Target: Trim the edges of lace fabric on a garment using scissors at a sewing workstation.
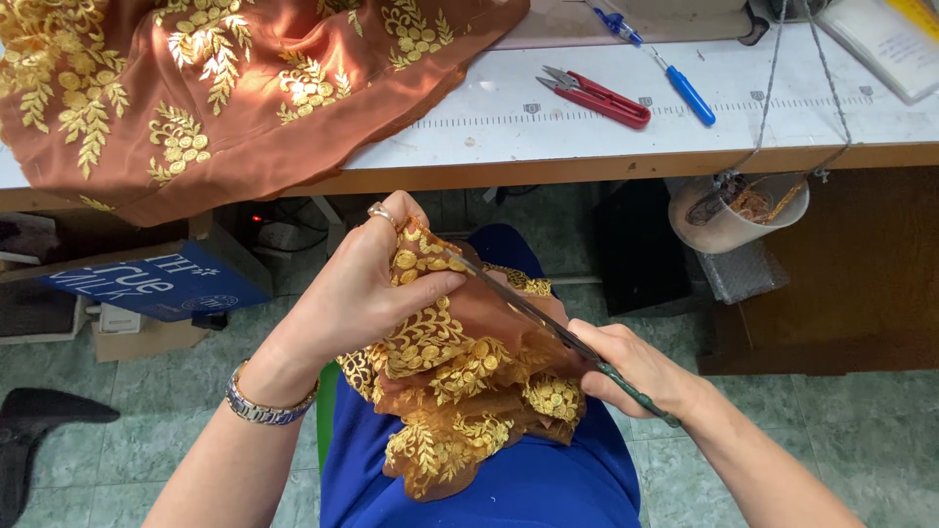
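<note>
both hands are busy at centre frame: left hand (367, 288) pinches a floppy rust-orange fabric piece with gold embroidery (460, 376) on the lap, right hand (631, 367) grips green-handled scissors (558, 328). looks slippery, so hold near the cut. red thread snips (599, 98) upper right.

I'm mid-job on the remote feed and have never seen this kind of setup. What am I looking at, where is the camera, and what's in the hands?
There is no machine here: a person works with two bare hands, and the single camera sits on their head, looking down at their lap. The left hand pinches a bunched piece of brown fabric with gold embroidery. The right hand grips long scissors, whose blades lie across the fabric's upper edge. Ahead is a white worktable with a printed ruler strip. On it lie more of the same embroidered cloth, red thread snips and a blue-handled tool. A white cup hangs by cords from the table edge.
</note>
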